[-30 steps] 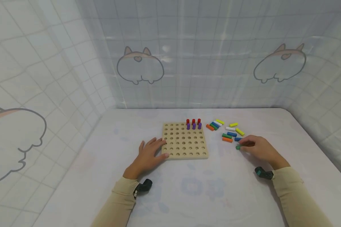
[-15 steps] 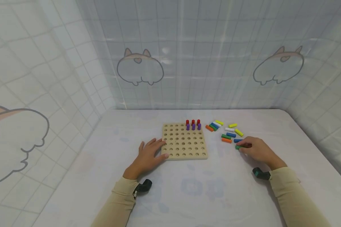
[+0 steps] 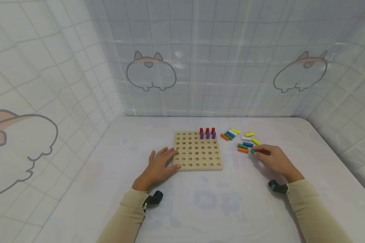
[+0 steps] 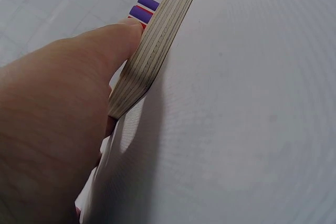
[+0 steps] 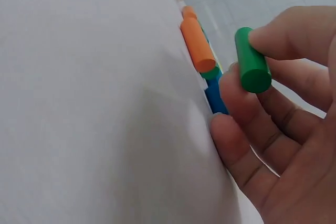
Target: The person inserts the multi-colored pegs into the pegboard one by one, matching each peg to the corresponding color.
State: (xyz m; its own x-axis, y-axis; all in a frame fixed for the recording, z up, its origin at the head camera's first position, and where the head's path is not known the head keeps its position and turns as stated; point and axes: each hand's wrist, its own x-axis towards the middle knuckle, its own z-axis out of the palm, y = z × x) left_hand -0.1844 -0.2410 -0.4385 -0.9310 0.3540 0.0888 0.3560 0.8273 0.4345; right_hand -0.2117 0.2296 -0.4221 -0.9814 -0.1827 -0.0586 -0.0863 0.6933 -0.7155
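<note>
A wooden pegboard [image 3: 197,152] lies flat on the white table, with three red pegs [image 3: 207,130] and three purple pegs [image 3: 208,135] standing at its far right. My left hand [image 3: 159,166] rests flat against the board's left edge [image 4: 149,56], fingers straight. Right of the board my right hand [image 3: 272,158] pinches a green peg [image 5: 251,61] between thumb and fingertip, lifted just off the table. Close beside it lie an orange peg [image 5: 197,45] and a blue peg [image 5: 215,94].
Loose pegs in orange [image 3: 243,150], green [image 3: 242,146], blue [image 3: 247,144], white [image 3: 246,138] and yellow [image 3: 256,141] lie scattered right of the board. A tiled curtain with cartoon prints walls the table on three sides [image 3: 200,67]. The table's edge runs at the far right.
My right hand has drawn the green peg a little up and away from the table, toward the peg pile. The left hand and the board have stayed put.
</note>
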